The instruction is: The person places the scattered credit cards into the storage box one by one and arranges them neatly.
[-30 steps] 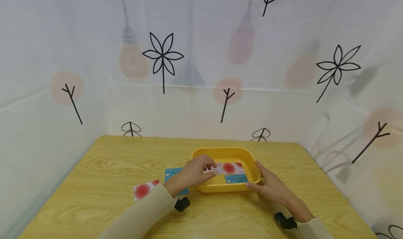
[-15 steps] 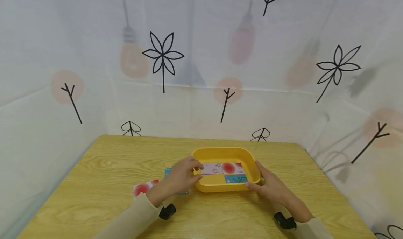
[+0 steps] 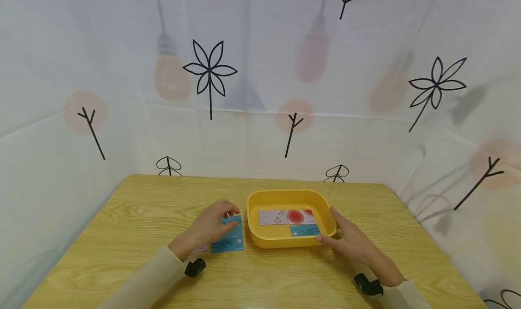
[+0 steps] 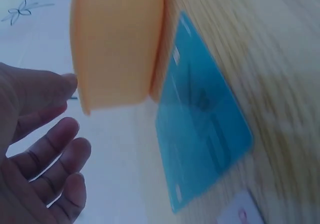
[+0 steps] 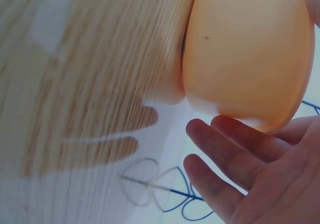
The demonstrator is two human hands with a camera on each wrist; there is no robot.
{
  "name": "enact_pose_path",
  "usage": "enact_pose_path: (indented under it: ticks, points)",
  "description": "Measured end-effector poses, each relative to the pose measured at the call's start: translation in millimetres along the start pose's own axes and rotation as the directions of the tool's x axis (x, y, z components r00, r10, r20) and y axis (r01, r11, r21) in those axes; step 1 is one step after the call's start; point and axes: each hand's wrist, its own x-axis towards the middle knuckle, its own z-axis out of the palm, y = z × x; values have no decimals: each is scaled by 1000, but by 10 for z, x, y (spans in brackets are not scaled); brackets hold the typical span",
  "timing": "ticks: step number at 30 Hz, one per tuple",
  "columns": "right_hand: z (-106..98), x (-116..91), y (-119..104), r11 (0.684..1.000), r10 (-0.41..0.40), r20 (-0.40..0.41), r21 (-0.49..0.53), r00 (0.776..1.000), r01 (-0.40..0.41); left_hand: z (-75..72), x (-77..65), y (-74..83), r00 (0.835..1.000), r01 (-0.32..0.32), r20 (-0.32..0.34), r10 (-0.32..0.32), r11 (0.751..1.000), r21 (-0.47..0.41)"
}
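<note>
In the head view a yellow plastic tray stands on the table. Inside lie a pale card with a small floral print, a card with a red circle and a blue VIP card. My right hand holds the tray's right end, thumb at the front rim and forefinger round the side; its other fingers are extended. Left of the tray, my left hand hovers with loosely bent fingers, holding nothing. Blue card material lies below it, possibly two cards together. A white card is mostly hidden by this hand.
The wooden table reaches back to a white curtain printed with plants and light bulbs. A black wrist camera sits on the left cuff, another camera on the right one.
My left hand has drawn out of the tray, moving left over the blue card material and covering most of the card with the red circle on the table. My right hand stays at the tray.
</note>
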Motion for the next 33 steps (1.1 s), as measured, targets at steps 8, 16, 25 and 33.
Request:
enact_pose_path:
  ticks: [8,16,25,33]
  points:
    - [-18,-3,-32,1000,13,6,5,1000,-13,-67,25,-251,992,86,92,-86,996,1]
    - [-23,-5,-53,1000,26,17,14,1000,-26,-72,87,-358,967,169,183,-176,984,53]
    - [-16,6,-33,999,28,15,15,1000,-28,-35,164,-466,946,232,215,-241,970,67]
    - [-11,15,-26,999,42,18,9,999,-43,-23,196,-536,933,250,246,-262,965,79]
